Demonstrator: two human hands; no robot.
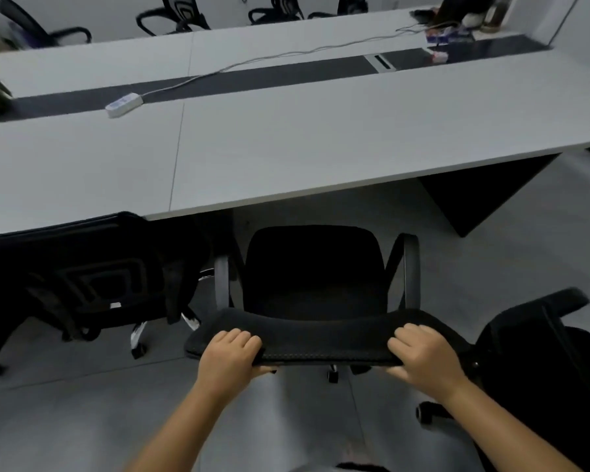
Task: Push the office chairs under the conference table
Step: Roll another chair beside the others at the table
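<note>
Gripping the top rail of a black mesh-backed office chair with grey looped armrests (312, 284), the left hand (230, 357) and right hand (423, 356) sit near either end of the rail, fingers curled over the top and thumbs underneath.

Chair in hand: stands just short of the near edge of the long pale-grey conference desk with a dark centre strip (321, 137), seat facing it, not yet tucked under. Judged moderately heavy but free-rolling on castors; the mesh rail looks padded and slightly yielding, so the two-ended hold suits straight steering. It could swivel if pushed unevenly.

Neighbours: a second black mesh chair (92, 284) to the left, backrest already against the desk edge; a third black chair (542, 362) close on the right, almost touching the held chair's backrest corner.

Room: an open bay lies under the desk straight ahead, bounded on the right by a dark slanted desk leg panel (484, 195). Whether the armrests clear the underside cannot be told.

Desk top: a white power strip with trailing cable (123, 104) on the centre strip; blurred clutter at the far right end.

Beyond: further black chairs (174, 15) along the far side.
</note>
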